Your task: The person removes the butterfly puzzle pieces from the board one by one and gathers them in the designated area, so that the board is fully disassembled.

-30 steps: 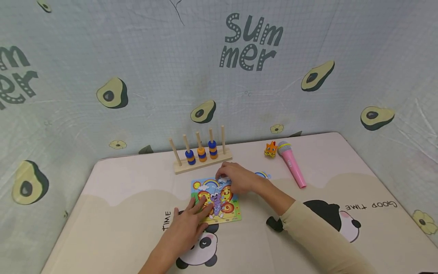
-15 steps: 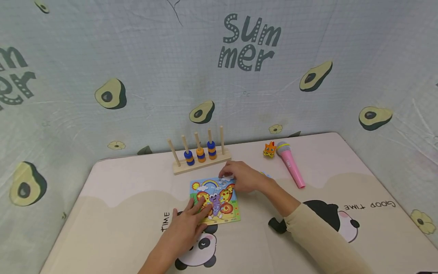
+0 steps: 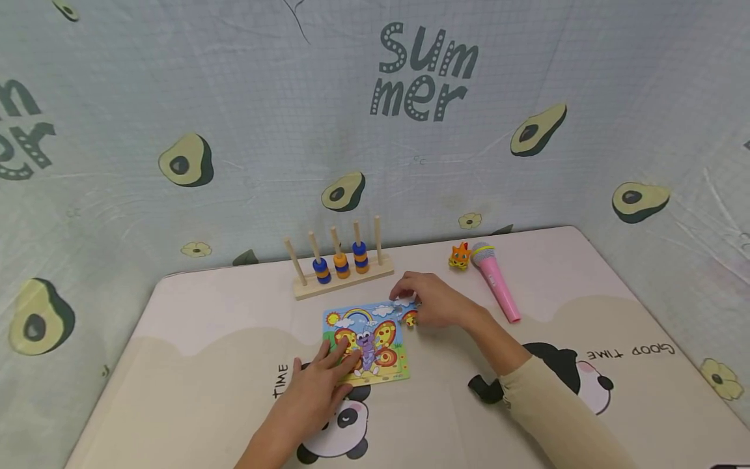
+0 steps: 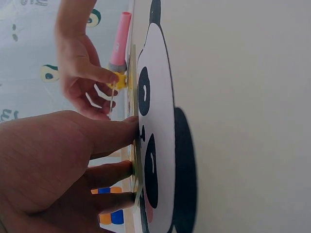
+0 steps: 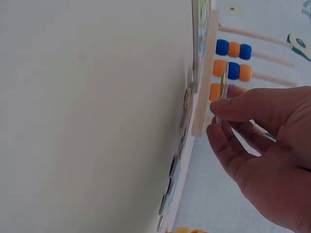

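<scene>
A square jigsaw puzzle [image 3: 366,348] with a purple butterfly picture lies on the table. My left hand [image 3: 319,391] rests on its lower left part with spread fingers; in the left wrist view the thumb [image 4: 114,133] touches the board's near edge. Just past the puzzle's upper right corner is my right hand [image 3: 436,299]. Between thumb and fingers it pinches a thin puzzle piece [image 5: 224,82], held on edge in the right wrist view. That piece shows red and yellow in the head view. Several loose flat pieces [image 5: 173,167] lie on the table below the right hand.
Behind the puzzle stands a wooden peg rack [image 3: 346,278] with blue and orange beads. A small orange toy figure [image 3: 459,256] and a pink toy microphone [image 3: 498,283] lie at the back right. A patterned cloth wall [image 3: 263,130] closes off the table's back.
My right hand has moved right from the puzzle's top right area, with a puzzle piece between its fingers. The left hand stays on the board.
</scene>
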Action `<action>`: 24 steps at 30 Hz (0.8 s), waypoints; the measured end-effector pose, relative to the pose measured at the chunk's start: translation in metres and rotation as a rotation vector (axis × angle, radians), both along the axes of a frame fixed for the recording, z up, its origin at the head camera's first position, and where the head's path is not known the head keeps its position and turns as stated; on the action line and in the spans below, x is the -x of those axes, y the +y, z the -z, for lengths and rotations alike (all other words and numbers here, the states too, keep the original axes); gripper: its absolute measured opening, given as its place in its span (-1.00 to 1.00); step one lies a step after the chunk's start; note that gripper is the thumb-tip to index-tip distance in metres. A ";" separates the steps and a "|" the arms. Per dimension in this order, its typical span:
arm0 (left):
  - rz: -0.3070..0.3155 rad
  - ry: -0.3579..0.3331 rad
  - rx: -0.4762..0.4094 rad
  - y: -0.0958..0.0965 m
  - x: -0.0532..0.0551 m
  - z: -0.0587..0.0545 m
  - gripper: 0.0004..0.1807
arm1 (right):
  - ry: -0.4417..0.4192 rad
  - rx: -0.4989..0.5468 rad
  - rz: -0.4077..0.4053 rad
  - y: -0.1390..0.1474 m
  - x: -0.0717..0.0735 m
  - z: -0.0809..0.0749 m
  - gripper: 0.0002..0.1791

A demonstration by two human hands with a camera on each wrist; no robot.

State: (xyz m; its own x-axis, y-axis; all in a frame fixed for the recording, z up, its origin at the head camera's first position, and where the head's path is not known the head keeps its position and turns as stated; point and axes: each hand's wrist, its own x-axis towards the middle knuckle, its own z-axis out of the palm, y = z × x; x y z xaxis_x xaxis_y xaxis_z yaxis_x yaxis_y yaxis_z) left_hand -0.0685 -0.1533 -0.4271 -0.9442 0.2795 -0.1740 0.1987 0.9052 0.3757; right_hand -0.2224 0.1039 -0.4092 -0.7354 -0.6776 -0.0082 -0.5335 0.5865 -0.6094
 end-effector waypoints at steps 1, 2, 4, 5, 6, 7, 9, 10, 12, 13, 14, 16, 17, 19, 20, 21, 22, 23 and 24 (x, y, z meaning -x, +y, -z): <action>0.000 0.004 -0.001 0.000 0.000 0.000 -0.43 | 0.000 0.002 0.006 0.002 0.000 0.001 -0.44; 0.000 0.008 0.000 0.000 0.000 0.000 -0.43 | 0.002 0.005 0.013 0.003 0.001 0.002 -0.45; 0.001 0.014 -0.001 0.000 0.000 0.000 -0.43 | -0.005 0.007 0.028 0.007 0.001 0.003 -0.44; 0.001 0.017 -0.001 0.000 0.000 0.000 -0.43 | -0.008 0.007 0.034 0.008 0.001 0.003 -0.44; 0.001 0.018 -0.002 -0.001 0.000 0.000 -0.43 | -0.012 0.007 0.040 0.010 0.001 0.003 -0.43; 0.001 0.019 -0.003 -0.001 0.000 0.000 -0.43 | -0.017 0.007 0.047 0.011 0.001 0.003 -0.42; 0.000 0.021 -0.004 -0.001 0.000 0.000 -0.43 | -0.015 0.010 0.053 0.014 0.002 0.003 -0.42; -0.001 0.018 -0.007 -0.001 0.000 0.000 -0.43 | -0.013 0.012 0.055 0.016 0.002 0.003 -0.42; -0.001 0.015 -0.008 -0.001 0.001 0.001 -0.43 | -0.004 0.018 0.056 0.019 0.003 0.004 -0.43; -0.001 0.013 -0.009 0.000 0.001 0.001 -0.43 | -0.002 0.022 0.057 0.020 0.003 0.004 -0.43; -0.002 0.010 -0.009 0.000 0.001 0.001 -0.43 | 0.003 0.025 0.059 0.022 0.004 0.004 -0.44; -0.003 0.004 -0.012 0.000 0.001 0.001 -0.43 | 0.009 0.034 0.066 0.026 0.004 0.003 -0.44; -0.001 0.005 -0.012 0.000 0.001 0.001 -0.43 | 0.013 0.037 0.071 0.028 0.004 0.003 -0.43; 0.002 0.008 -0.016 0.000 0.001 0.001 -0.43 | 0.019 0.042 0.086 0.032 0.003 0.001 -0.41; 0.003 0.009 -0.019 0.000 0.000 0.001 -0.43 | 0.022 0.043 0.091 0.034 0.003 0.001 -0.41; 0.003 0.007 -0.023 0.000 0.000 0.001 -0.43 | 0.021 0.045 0.096 0.036 0.003 0.001 -0.41; 0.002 0.005 -0.027 0.000 0.000 0.001 -0.43 | 0.018 0.045 0.100 0.038 0.003 0.001 -0.41; 0.001 0.001 -0.031 0.000 -0.001 0.001 -0.43 | 0.016 0.045 0.103 0.040 0.002 0.001 -0.41; -0.001 -0.005 -0.036 0.000 -0.001 0.001 -0.43 | 0.012 0.044 0.107 0.042 0.002 0.000 -0.42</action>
